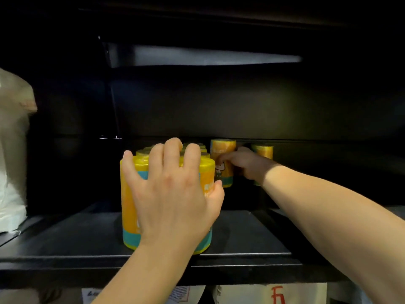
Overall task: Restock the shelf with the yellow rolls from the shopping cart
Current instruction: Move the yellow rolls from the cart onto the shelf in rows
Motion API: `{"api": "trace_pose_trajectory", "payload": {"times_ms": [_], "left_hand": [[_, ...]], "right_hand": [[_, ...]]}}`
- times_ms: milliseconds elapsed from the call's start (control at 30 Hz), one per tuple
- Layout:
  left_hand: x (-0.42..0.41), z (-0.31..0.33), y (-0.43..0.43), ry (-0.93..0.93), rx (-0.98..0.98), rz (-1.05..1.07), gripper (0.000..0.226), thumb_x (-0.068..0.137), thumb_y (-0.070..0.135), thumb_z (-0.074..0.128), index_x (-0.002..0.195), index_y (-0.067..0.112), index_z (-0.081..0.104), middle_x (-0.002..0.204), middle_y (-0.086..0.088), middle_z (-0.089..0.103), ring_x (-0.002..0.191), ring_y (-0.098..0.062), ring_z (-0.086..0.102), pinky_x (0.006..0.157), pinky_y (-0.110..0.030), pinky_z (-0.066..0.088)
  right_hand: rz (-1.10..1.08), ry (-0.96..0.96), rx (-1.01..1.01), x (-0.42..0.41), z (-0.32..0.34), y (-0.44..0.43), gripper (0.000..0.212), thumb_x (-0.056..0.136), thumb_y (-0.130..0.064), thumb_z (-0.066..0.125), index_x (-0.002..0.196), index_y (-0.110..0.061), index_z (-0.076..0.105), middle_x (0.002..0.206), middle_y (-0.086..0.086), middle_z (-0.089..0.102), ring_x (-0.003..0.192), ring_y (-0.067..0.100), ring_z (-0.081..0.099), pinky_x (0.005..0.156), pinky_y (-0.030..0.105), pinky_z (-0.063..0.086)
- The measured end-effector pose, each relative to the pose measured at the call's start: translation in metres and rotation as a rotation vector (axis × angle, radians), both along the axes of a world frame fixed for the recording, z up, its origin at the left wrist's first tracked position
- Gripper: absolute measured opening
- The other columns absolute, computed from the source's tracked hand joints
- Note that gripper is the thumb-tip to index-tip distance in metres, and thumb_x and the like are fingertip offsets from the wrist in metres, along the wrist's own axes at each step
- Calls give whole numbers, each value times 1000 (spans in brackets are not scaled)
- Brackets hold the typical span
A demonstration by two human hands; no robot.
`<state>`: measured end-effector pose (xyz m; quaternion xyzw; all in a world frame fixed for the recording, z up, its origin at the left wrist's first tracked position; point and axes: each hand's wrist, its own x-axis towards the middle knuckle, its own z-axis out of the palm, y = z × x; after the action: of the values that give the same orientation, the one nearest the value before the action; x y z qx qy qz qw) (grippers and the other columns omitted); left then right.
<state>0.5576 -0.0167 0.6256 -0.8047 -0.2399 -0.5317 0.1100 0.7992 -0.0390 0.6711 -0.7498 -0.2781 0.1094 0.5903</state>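
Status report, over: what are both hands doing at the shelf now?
Left hand spread on front rolls, pressing. Right hand grips back roll deeper on shelf. Nothing blocking; white bag far left, apart.

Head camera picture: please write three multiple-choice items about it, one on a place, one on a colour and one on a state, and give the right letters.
1. Which hand reaches deeper into the shelf?
A. left
B. right
C. neither

2. What colour is the band at the foot of the front rolls?
A. red
B. black
C. teal

3. How does the left hand lie?
A. spread on the front rolls
B. as a fist holding nothing
C. hanging below the shelf

Answers:
1 B: the right hand holds the back roll.
2 C: teal shows below the yellow.
3 A: its fingers are splayed across the rolls' tops and fronts.
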Motion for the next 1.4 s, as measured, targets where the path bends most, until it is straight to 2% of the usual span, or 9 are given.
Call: {"api": "trace_pose_trajectory", "payload": {"times_ms": [133, 333, 500, 667, 800, 900, 967, 1133, 1400], "left_hand": [[1, -3, 1, -19, 23, 9, 54, 71, 62, 61, 103, 19, 58, 94, -3, 57, 95, -29, 56, 103, -61, 32], [3, -4, 3, -44, 52, 20, 54, 71, 64, 61, 98, 17, 58, 91, -5, 56, 92, -31, 57, 99, -60, 33], [4, -5, 3, -52, 49, 19, 52, 72, 62, 59, 96, 16, 56, 91, -5, 54, 89, -29, 55, 99, -61, 34], [5, -5, 3, -67, 56, 19, 48, 72, 58, 60, 96, 16, 55, 90, -5, 52, 88, -30, 54, 99, -60, 33], [5, -6, 3, -61, 51, 15, 49, 73, 59, 59, 98, 17, 54, 90, -4, 52, 88, -29, 52, 98, -59, 33], [5, -5, 3, -53, 47, 19, 49, 74, 60, 59, 99, 18, 53, 91, -4, 52, 89, -28, 52, 98, -59, 33], [4, -5, 3, -49, 45, 22, 49, 74, 60, 58, 99, 18, 53, 91, -4, 52, 89, -28, 52, 98, -58, 32], [4, -5, 3, -36, 38, 26, 50, 74, 60, 56, 100, 17, 53, 92, -4, 52, 89, -28, 51, 98, -58, 33], [1, -2, -1, 6, 28, 28, 53, 74, 65, 56, 101, 19, 55, 93, -2, 55, 89, -28, 53, 98, -58, 34]], "right_hand": [[6, 21, -27, 18, -1, 13, 43, 67, -6, 84, 105, -8, 63, 106, 13, 71, 99, 30, 68, 87, 45, 57], [74, 7, -104, 54, -12, 35, 70, 46, -15, 93, 110, -9, 67, 106, 11, 74, 98, 28, 70, 88, 48, 58], [78, -48, -108, 49, -9, 37, 44, 69, -5, 84, 110, -5, 69, 104, 12, 74, 98, 26, 71, 90, 45, 57], [52, -129, -155, 56, -11, 43, 40, 71, -13, 86, 106, -9, 68, 106, 11, 73, 98, 23, 70, 89, 43, 58], [24, -185, -182, 55, -9, 40, 27, 78, -16, 83, 90, -18, 59, 94, 1, 66, 86, 14, 63, 65, 26, 52], [3, -226, -203, 58, -9, 39, 37, 76, -19, 84, 106, -12, 63, 95, 0, 66, 82, 11, 61, 58, 22, 45], [-12, -286, -235, 59, -10, 40, 50, 73, -24, 87, 115, -12, 64, 106, 3, 68, 93, 15, 63, 63, 24, 48], [-83, -394, -328, 60, -10, 41, 63, 70, -30, 88, 124, -14, 59, 120, 6, 65, 112, 23, 61, 91, 37, 53], [-25, -481, -408, 40, -7, 24, 67, 77, -34, 83, 131, -8, 53, 126, 9, 63, 115, 23, 60, 84, 30, 48]]}}
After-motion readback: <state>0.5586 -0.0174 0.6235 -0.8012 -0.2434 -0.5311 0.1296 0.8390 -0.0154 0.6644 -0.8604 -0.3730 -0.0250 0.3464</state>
